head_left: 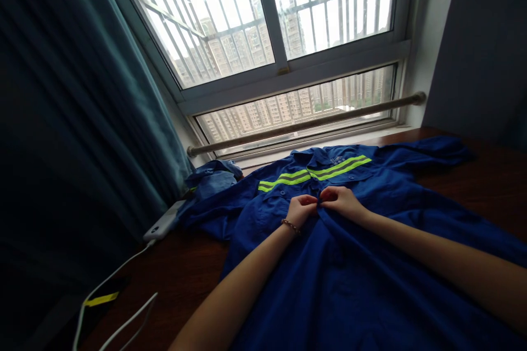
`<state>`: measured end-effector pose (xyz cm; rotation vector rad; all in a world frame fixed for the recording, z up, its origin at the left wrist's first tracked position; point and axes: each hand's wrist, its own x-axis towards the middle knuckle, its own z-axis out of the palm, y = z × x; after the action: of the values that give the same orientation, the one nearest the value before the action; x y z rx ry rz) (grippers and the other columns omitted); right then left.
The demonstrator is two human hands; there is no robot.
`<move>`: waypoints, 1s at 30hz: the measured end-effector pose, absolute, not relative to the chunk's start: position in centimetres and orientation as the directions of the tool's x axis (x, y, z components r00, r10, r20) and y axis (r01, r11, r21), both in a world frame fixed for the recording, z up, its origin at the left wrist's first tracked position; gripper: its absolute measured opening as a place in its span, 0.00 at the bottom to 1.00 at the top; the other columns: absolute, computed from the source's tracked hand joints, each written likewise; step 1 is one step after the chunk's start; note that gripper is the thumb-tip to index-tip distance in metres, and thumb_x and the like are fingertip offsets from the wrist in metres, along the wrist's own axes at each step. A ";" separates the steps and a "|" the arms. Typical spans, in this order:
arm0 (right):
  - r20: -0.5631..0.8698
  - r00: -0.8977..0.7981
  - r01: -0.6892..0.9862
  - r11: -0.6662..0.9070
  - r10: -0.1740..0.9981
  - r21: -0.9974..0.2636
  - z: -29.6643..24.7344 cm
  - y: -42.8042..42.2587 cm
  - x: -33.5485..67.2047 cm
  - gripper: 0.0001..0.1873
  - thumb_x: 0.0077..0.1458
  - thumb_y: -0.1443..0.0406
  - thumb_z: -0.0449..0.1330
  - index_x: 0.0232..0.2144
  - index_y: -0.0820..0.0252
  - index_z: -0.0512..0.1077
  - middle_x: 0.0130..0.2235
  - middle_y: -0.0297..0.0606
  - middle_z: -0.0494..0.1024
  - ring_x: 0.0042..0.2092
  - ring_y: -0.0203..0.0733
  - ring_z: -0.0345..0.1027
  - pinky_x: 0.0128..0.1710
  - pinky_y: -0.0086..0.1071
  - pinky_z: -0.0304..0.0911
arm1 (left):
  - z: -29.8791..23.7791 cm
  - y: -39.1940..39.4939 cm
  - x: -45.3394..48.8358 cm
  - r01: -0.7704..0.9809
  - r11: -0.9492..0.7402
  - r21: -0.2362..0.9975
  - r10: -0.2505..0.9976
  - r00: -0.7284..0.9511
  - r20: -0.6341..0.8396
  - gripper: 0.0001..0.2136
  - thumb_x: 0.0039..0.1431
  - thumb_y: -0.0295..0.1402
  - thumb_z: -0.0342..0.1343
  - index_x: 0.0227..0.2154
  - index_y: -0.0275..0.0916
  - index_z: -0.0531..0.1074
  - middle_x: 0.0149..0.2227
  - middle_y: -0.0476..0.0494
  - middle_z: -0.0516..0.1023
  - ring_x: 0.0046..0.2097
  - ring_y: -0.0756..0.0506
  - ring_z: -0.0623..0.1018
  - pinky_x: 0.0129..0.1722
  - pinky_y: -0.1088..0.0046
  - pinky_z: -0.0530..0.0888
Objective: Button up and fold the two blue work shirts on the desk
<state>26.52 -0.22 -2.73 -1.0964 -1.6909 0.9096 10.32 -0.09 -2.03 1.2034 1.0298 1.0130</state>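
A blue work shirt (349,279) with yellow-green and grey reflective strips across the chest lies spread on a dark wooden surface, collar toward the window. My left hand (302,209), with a beaded bracelet on its wrist, pinches the shirt's front edge below the chest strip. From the other side, my right hand (341,201) pinches the same front opening, its fingertips meeting those of the left. The cloth between them is slightly lifted. Whether a button sits between the fingertips is hidden.
A white power strip (163,222) with a white cable (119,269) lies at the left, near bunched blue cloth (216,180). A dark blue curtain (94,77) hangs at the left. Beyond the wooden surface (193,274), a metal rail (304,127) crosses before the window.
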 end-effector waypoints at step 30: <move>0.271 -0.116 0.197 0.289 0.956 -0.937 -2.5 -1.3 25.7 0.09 0.44 0.61 0.62 0.29 0.59 0.75 0.31 0.36 0.76 0.35 0.43 0.70 0.38 0.32 0.64 | -3.0 -0.2 11.3 -0.351 0.074 0.933 0.997 0.060 -0.057 0.19 0.32 0.36 0.66 0.21 0.37 0.59 0.17 0.57 0.63 0.19 0.55 0.66 0.21 0.80 0.64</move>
<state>25.67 -1.33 -2.46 -1.0987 -1.5513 0.9456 11.28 -0.20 -2.98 0.9175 0.9378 1.2752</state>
